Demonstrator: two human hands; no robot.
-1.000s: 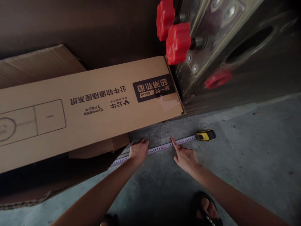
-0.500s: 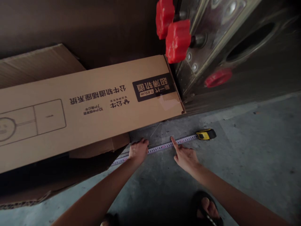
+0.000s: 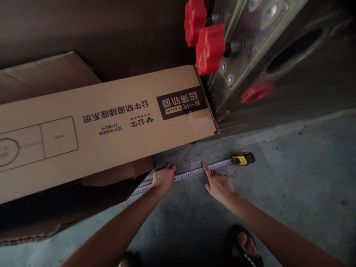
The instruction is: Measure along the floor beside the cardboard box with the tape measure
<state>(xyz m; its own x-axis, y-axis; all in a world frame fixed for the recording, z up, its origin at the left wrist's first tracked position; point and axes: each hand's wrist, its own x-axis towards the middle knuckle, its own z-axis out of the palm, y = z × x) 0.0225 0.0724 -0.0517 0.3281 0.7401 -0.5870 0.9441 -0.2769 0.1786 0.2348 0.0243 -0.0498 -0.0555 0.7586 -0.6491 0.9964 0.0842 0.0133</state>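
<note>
A white tape measure blade [image 3: 185, 175] runs along the floor, out of a yellow and black case [image 3: 243, 158] at its right end. My left hand [image 3: 164, 179] is closed over the blade near the cardboard, fingers curled around or onto it. To its right, my right hand [image 3: 219, 183] has its index finger stretched across the blade, the tip just beyond the far edge, while the other fingers are bent. Above both hands lies a long cardboard box [image 3: 116, 122] with printed text. The blade's left part passes under the edge of a larger open carton [image 3: 116, 200].
Red knobs [image 3: 210, 49] stick out of a metal frame [image 3: 239, 55] at the upper right. That frame's dark panel [image 3: 319, 81] meets the grey floor [image 3: 300, 174]. A sandalled foot [image 3: 244, 244] is at the bottom, with part of another left of it.
</note>
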